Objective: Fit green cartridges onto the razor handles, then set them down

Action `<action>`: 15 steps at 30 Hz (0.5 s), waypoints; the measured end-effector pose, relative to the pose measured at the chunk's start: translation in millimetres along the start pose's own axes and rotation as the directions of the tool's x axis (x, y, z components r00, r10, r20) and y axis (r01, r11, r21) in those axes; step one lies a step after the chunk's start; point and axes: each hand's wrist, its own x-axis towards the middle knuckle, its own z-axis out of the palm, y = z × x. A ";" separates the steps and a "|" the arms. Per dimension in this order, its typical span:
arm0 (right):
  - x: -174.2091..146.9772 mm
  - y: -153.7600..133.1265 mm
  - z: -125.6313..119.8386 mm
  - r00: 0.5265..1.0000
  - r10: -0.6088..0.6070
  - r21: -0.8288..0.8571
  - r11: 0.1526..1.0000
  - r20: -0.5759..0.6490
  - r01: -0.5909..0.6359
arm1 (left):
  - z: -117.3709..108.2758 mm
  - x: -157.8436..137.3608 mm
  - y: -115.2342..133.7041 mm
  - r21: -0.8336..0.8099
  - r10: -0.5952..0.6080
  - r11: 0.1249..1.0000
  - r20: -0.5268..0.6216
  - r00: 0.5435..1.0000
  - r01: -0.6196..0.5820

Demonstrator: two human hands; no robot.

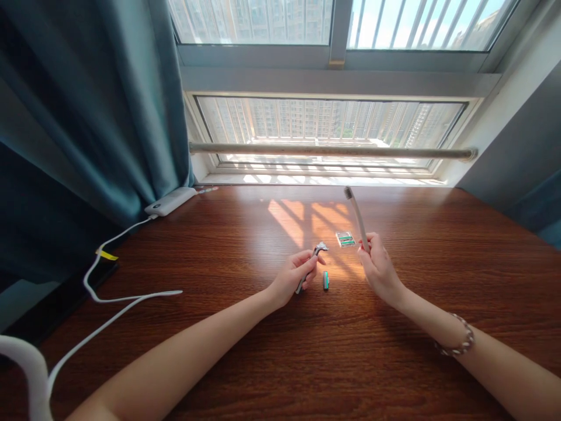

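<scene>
My left hand (295, 275) is closed around the dark handle of a razor (321, 247), its silvery head pointing up and to the right. In my right hand (380, 270) is a toothbrush (358, 216), held by the lower handle, with its grey-bristled head raised toward the window. A loose green and black razor cartridge (325, 280) lies on the table just right of my left hand. Between the hands, a little farther back, rests a small clear pack of razor cartridges (346, 239). Neither hand touches the loose cartridge or the pack.
The brown wooden table (245, 356) reaches back to a window with a horizontal metal rail (333, 151). A white power strip (170, 202) sits at the back left, its white cable (118, 300) looping across the table. Blue curtains (144, 105) hang at the left.
</scene>
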 end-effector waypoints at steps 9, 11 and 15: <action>-26.7 33.5 -32.9 0.983 -0.128 -0.179 0.972 0.132 0.150 | 4.6 -6.2 4.0 0.599 0.322 0.769 -0.062 0.945 -0.223; -31.7 37.8 -36.0 0.962 -0.227 -0.244 0.935 0.149 0.258 | 5.4 -8.0 4.8 0.640 0.346 0.735 -0.071 0.936 -0.223; -34.4 36.6 -37.3 0.939 -0.307 -0.205 0.920 0.158 0.335 | 5.2 -10.8 6.1 0.691 0.380 0.687 -0.077 0.922 -0.226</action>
